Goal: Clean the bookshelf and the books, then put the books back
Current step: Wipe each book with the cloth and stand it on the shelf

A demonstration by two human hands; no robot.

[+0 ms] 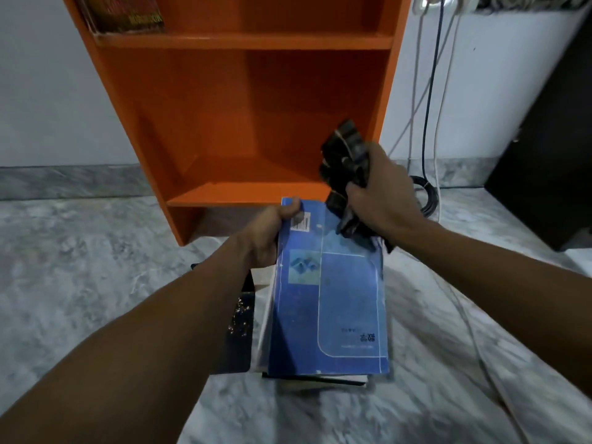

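An orange bookshelf (243, 100) stands on the floor against the wall; its lower shelf holds nothing. My left hand (272, 232) grips the far left corner of a blue book (330, 302), thumb on the cover. My right hand (381, 193) holds a crumpled black cloth (344, 161) over the book's far right corner. The blue book lies above a small stack of books (320, 381) on the floor. A dark book (238, 334) lies to the left, partly under my left forearm.
A reddish-brown book (128, 14) leans on the upper shelf at the left. Cables (427, 100) hang down the wall right of the shelf and coil on the marble floor (80, 267). A black cabinet (544, 155) stands at the right.
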